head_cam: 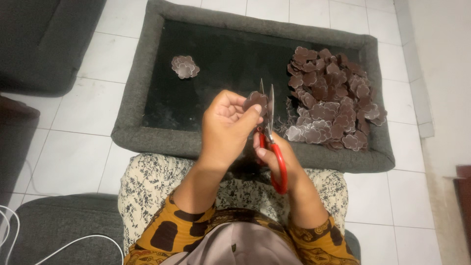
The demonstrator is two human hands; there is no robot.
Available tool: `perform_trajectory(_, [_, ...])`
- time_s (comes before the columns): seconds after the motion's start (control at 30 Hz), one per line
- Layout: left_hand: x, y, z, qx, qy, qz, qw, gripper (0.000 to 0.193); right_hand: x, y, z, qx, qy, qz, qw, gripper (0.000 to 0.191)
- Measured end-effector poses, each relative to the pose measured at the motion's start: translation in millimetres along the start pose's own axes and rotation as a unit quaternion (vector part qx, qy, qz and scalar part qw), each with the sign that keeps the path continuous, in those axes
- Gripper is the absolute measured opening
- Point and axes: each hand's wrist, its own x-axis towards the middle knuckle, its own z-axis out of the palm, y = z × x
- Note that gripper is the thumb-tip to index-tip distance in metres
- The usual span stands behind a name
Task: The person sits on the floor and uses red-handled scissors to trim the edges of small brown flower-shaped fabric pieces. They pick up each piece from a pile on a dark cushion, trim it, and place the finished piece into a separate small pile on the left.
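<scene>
L hand pinches brown flower-shaped cutout, partly hidden by fingers; R hand, mostly hidden, grips red-handled scissors, blades up at cutout. Grey-rimmed black tray on white tile floor w/ big pile of brown cutouts right, small stack left.

Red-handled scissors with silver blades. Dark brown flower-shaped cutouts heaped at the right edge of a tray with a black floor and grey padded rim; a few paler brown cutouts near its upper left corner. White floor tiles. Mustard sleeves with dark brown blotches. Cream cloth speckled black.
</scene>
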Motion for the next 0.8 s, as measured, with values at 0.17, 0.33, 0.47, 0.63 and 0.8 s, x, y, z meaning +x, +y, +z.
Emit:
perform_trajectory(0.17, [-0.8,-1.0,-0.1,-0.012,-0.001,-0.006,1.0,0.013,0.0,0.2,0.3,0.02,0.003,0.006,1.0,0.029])
perform_trajectory(0.33, [-1.7,-2.5,-0.7,-0.039,-0.007,-0.007,0.999,0.013,-2.2,5.2,-0.8,0.036,0.013,0.009,0.999,0.025])
perform_trajectory(0.47, [-2.3,-2.4,-1.9,-0.055,-0.016,-0.004,0.998,0.014,-4.5,7.1,-2.3,0.045,0.015,0.014,0.999,0.024])
perform_trajectory(0.63, [-1.3,0.0,-3.7,-0.042,-0.014,-0.015,0.999,0.013,-4.9,4.4,-4.6,0.044,0.006,0.02,0.999,0.023])
perform_trajectory(0.8, [-1.9,5.3,-7.7,-0.023,-0.026,-0.018,0.999,0.013,-7.4,1.3,-7.3,0.009,-0.004,0.006,1.0,0.022])
